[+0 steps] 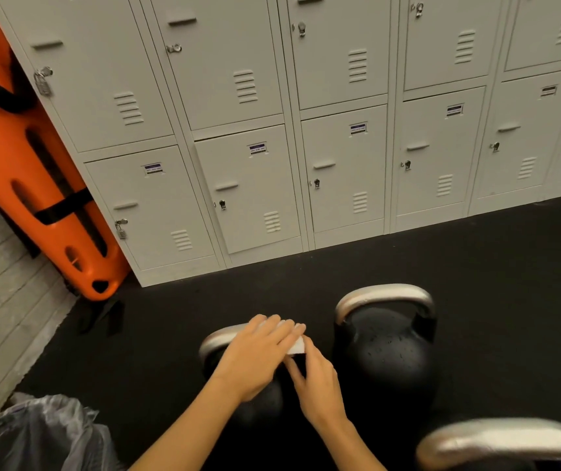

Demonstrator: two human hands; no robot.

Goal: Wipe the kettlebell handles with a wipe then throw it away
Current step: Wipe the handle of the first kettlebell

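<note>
Three black kettlebells with silver handles stand on the dark floor. My left hand lies with straight fingers across the handle of the left kettlebell, pressing a white wipe onto it. My right hand is just beside it and pinches the wipe's lower right corner. Most of the wipe is hidden under my left fingers. The middle kettlebell stands untouched to the right. Only the blurred handle of the near kettlebell shows at the bottom right.
A bin lined with a grey plastic bag sits at the bottom left. Grey lockers line the far wall. An orange board with black straps leans against a brick wall at the left. Black rubber floor stretches to the right.
</note>
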